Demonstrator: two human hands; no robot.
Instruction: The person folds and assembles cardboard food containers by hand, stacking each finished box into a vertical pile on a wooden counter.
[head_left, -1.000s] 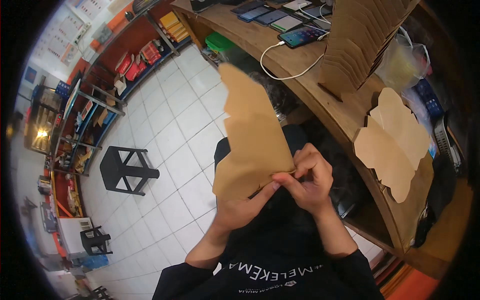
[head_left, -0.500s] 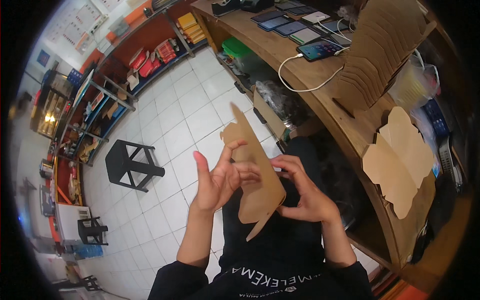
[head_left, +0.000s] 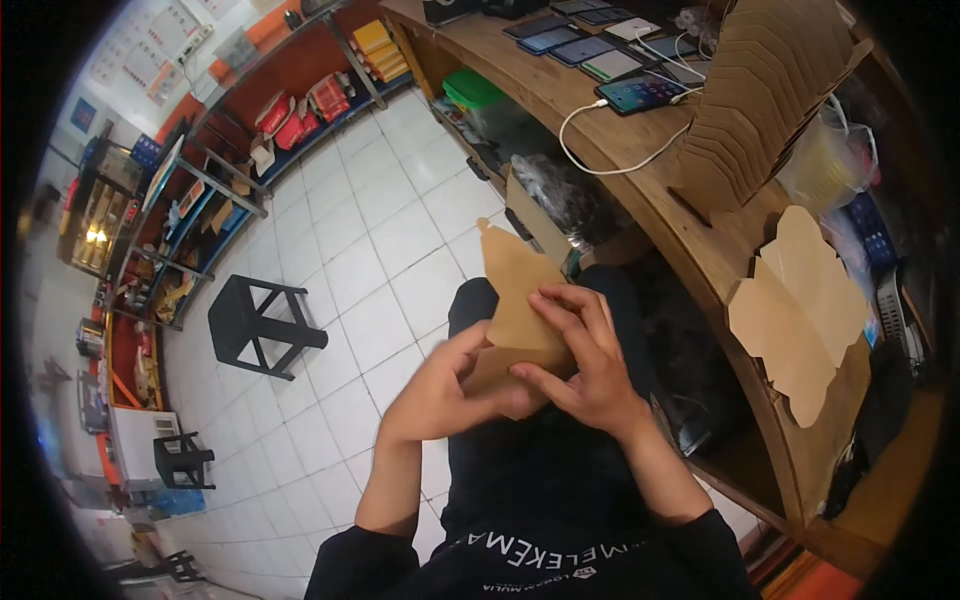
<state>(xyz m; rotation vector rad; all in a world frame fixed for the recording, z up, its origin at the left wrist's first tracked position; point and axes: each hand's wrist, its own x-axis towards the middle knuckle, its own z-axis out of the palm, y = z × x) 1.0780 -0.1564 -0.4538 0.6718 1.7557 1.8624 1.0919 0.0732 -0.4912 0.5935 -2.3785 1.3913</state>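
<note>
Both hands are gripping a brown cardboard blank [head_left: 518,300] over the person's lap: the left hand [head_left: 445,385] is cupping its lower part from below, while the right hand [head_left: 585,360] is pressing down on it with curled fingers. On the wooden counter [head_left: 640,190] to the right, a flat cardboard blank [head_left: 800,305] is lying near a leaning stack of folded cardboard pieces [head_left: 765,100] (phones and tablets beyond it)

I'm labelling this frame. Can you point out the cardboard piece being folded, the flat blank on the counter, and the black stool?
Cardboard piece [head_left: 512,280]: head view, upper flap.
Flat blank [head_left: 800,310]: head view, middle.
Black stool [head_left: 240,315]: head view, seat.
</note>
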